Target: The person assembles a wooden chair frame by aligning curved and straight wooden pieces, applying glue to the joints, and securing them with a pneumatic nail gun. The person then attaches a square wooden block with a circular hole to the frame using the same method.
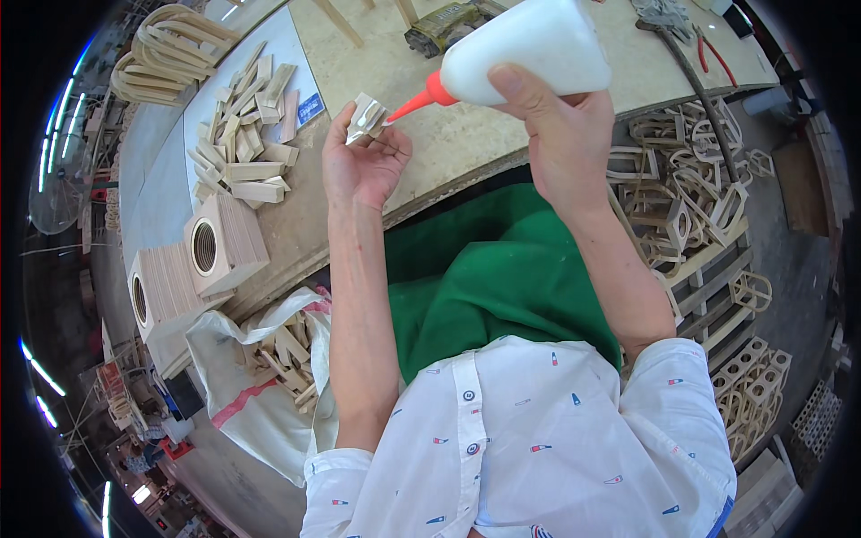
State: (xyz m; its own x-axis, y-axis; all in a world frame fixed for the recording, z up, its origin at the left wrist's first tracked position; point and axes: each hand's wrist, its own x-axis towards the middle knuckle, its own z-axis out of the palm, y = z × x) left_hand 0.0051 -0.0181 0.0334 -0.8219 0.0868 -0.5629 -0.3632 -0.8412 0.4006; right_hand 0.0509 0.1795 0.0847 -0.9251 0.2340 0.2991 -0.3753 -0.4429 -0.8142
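Note:
My left hand (368, 166) holds a small wooden block (366, 121) up above the table edge, its top face smeared with white glue. In my right hand (565, 125) is a white glue bottle (529, 54), tipped over so that it lies nearly level. Its red nozzle (414, 103) points left, with the tip at the right edge of the block. Left of my left hand, a loose heap of small wooden blocks (242, 134) lies on the table, beside a small blue card (310, 108).
Wooden panels with round holes (235, 242) stand at the table's left edge. Below them, a white sack (211, 359) holds wood offcuts. Curved wooden frames (161, 54) are stacked at the far left; more frames (682, 197) pile up at right. Pliers (713, 58) lie far right.

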